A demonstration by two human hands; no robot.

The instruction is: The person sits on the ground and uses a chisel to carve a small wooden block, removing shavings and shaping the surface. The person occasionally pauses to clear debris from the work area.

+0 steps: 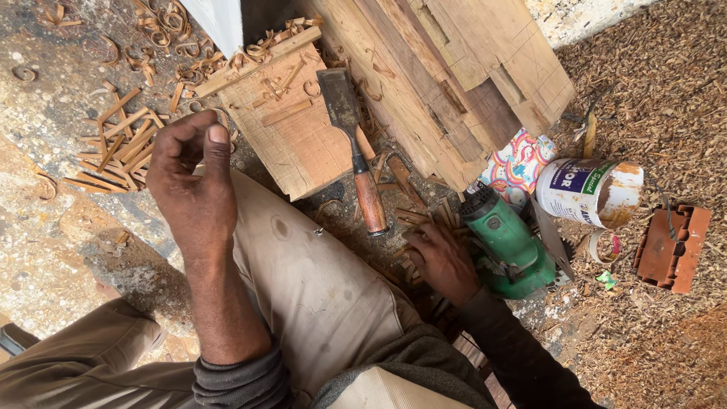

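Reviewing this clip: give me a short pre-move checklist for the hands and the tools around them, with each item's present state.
1. Left hand free of tools: ok, raised, fingers curled, nothing visibly held.
2. Right hand placement: ok, resting low beside the green power tool, among wood scraps.
3. Right hand gripping the power tool: cannot tell, it touches or nearly touches the body.
4. Chisel clear of both hands: ok, lying against the wood block, blade pointing away from the person.
5. Power tool's blade or bit clear of fingers: cannot tell, hidden.
6. Paint can out of the way: ok, tipped on its side on the shavings.
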